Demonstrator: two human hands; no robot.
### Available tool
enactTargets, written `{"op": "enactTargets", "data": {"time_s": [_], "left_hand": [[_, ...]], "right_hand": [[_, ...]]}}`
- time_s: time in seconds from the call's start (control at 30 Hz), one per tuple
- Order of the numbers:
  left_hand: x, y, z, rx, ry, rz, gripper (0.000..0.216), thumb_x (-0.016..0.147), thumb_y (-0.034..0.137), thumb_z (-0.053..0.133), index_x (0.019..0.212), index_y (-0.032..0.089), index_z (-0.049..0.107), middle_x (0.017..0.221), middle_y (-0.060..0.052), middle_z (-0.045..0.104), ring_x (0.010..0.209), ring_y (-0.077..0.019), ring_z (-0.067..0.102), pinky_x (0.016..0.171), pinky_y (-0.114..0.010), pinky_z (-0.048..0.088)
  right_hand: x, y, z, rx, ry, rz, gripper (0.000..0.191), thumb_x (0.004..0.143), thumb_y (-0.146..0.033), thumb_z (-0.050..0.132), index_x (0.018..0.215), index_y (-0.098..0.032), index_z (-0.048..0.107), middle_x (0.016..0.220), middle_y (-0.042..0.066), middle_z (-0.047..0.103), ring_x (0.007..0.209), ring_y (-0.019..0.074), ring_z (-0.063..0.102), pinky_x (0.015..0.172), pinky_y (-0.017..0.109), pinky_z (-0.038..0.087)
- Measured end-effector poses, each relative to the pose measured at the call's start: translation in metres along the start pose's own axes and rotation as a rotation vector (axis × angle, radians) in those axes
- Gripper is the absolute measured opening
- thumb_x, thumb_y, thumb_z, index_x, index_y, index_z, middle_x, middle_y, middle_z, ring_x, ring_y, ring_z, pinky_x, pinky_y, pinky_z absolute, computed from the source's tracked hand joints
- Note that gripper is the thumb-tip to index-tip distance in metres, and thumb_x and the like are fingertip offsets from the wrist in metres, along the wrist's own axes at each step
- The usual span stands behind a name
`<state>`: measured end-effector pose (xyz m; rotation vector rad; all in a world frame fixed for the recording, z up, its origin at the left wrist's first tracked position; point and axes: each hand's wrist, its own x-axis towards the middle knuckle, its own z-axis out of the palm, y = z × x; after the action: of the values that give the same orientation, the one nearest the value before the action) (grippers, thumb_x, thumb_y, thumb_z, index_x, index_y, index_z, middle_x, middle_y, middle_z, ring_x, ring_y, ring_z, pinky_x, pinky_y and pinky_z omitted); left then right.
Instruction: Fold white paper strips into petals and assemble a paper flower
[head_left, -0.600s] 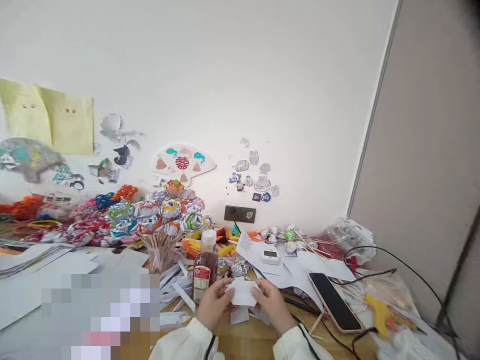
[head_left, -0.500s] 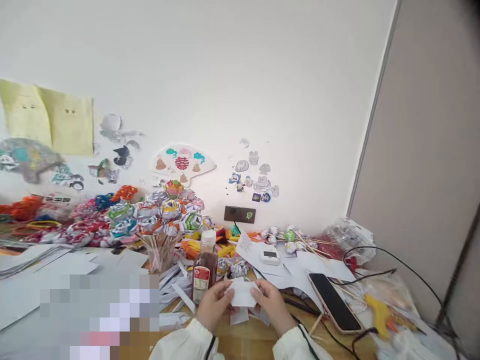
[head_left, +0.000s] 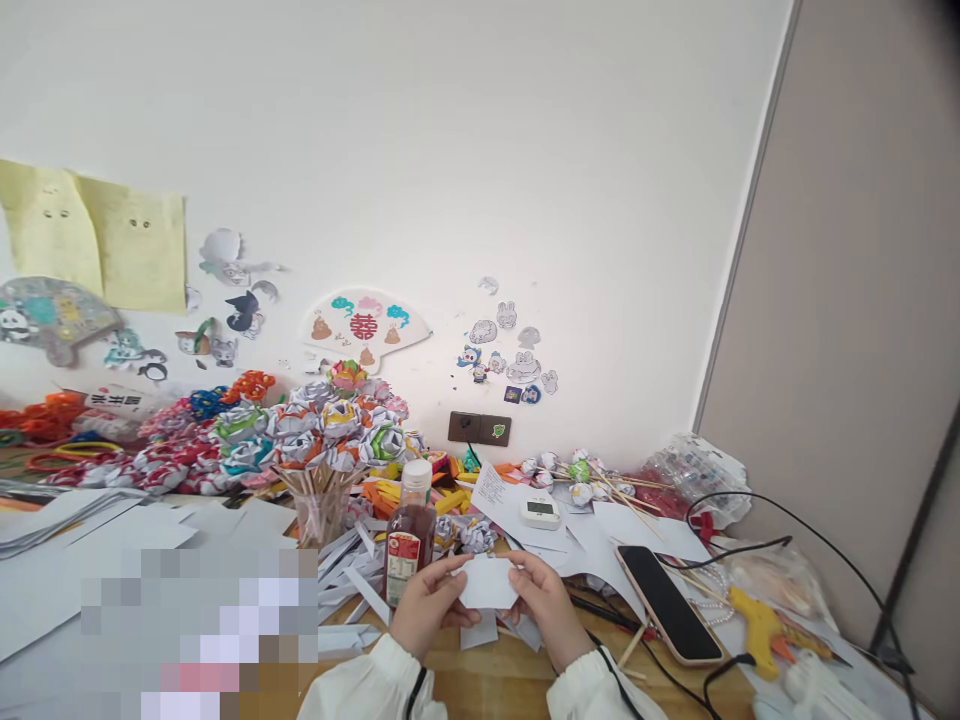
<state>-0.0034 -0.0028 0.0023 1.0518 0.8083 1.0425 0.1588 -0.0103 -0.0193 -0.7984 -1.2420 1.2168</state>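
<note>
- Head view, nearest: the left hand [head_left: 429, 605] and right hand [head_left: 546, 603], in white sleeves, each pinch one end of a small white paper [head_left: 488, 583] with curled fingers, above the wooden table [head_left: 517, 670].
- Just behind the left hand, a bottle [head_left: 409, 536] of reddish liquid stands upright among loose white paper strips [head_left: 352, 565].
- To the right, a black phone [head_left: 667, 602] lies flat, with a yellow glue gun [head_left: 759, 620] beyond it.
- Farther back, paper roses [head_left: 315, 430] are heaped against the wall.
</note>
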Motion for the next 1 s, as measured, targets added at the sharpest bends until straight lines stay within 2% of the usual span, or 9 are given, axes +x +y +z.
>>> {"op": "enactTargets", "data": {"time_s": [0.13,0.3,0.5,0.63,0.73,0.87,0.93,1.0], "left_hand": [[-0.002,0.002,0.002,-0.078,0.002,-0.003,0.059,0.044,0.038,0.071,0.091,0.011,0.05,0.045,0.002,0.062,0.043,-0.0149,0.058,0.049,-0.026,0.047],[-0.005,0.002,0.003,-0.158,0.0,0.001,0.042,0.045,0.033,0.071,0.078,0.014,0.054,0.048,0.0,0.063,0.043,-0.0145,0.058,0.048,-0.025,0.046],[-0.003,0.0,0.003,-0.09,-0.037,-0.036,0.034,0.052,0.042,0.065,0.071,0.017,0.05,0.048,0.003,0.06,0.044,-0.0148,0.058,0.045,-0.024,0.045],[-0.002,-0.003,0.003,-0.013,-0.021,-0.052,0.035,0.052,0.044,0.063,0.067,0.019,0.045,0.047,0.005,0.058,0.042,-0.0136,0.057,0.044,-0.024,0.044],[-0.001,-0.004,0.002,0.022,-0.01,-0.03,0.036,0.05,0.042,0.065,0.067,0.019,0.044,0.046,0.006,0.056,0.044,-0.0134,0.057,0.045,-0.024,0.044],[0.001,-0.005,0.002,0.08,0.018,0.003,0.041,0.044,0.042,0.066,0.07,0.019,0.044,0.046,0.008,0.053,0.043,-0.0137,0.057,0.045,-0.025,0.045],[0.001,-0.006,0.002,0.123,0.031,0.013,0.042,0.044,0.043,0.066,0.071,0.019,0.045,0.047,0.007,0.053,0.043,-0.0137,0.056,0.045,-0.025,0.044],[0.002,-0.008,0.002,0.163,0.042,0.024,0.04,0.046,0.042,0.065,0.072,0.018,0.046,0.049,0.006,0.055,0.043,-0.0131,0.056,0.045,-0.025,0.044]], "right_hand": [[-0.001,0.0,0.002,0.069,0.038,-0.015,0.033,0.066,-0.037,0.06,0.09,-0.015,0.055,0.053,-0.002,0.056,0.04,0.0092,0.051,0.037,0.018,0.035],[-0.002,0.0,0.003,0.092,0.059,-0.012,0.025,0.064,-0.035,0.062,0.079,-0.015,0.058,0.052,-0.002,0.058,0.039,0.009,0.051,0.037,0.018,0.035],[-0.001,0.001,0.0,-0.011,0.028,-0.034,0.024,0.063,-0.038,0.061,0.072,-0.017,0.06,0.053,-0.002,0.055,0.04,0.0087,0.049,0.039,0.019,0.037],[-0.001,0.003,-0.003,-0.109,-0.003,-0.085,0.022,0.065,-0.039,0.059,0.072,-0.018,0.062,0.061,-0.001,0.055,0.045,0.0092,0.049,0.04,0.02,0.039],[-0.002,0.001,-0.005,-0.238,-0.011,-0.148,0.021,0.069,-0.038,0.054,0.074,-0.019,0.064,0.072,0.002,0.058,0.056,0.0125,0.053,0.048,0.022,0.043],[-0.002,-0.003,-0.006,-0.418,-0.026,-0.27,0.023,0.071,-0.036,0.052,0.081,-0.02,0.065,0.091,0.007,0.059,0.085,0.0193,0.052,0.073,0.029,0.041],[-0.001,-0.003,-0.005,-0.45,-0.012,-0.257,0.027,0.07,-0.037,0.054,0.088,-0.019,0.063,0.093,0.008,0.059,0.088,0.0206,0.052,0.077,0.031,0.04],[-0.001,-0.001,-0.006,-0.469,0.029,-0.196,0.03,0.07,-0.039,0.054,0.09,-0.018,0.062,0.09,0.008,0.061,0.084,0.0208,0.054,0.073,0.031,0.041]]}}
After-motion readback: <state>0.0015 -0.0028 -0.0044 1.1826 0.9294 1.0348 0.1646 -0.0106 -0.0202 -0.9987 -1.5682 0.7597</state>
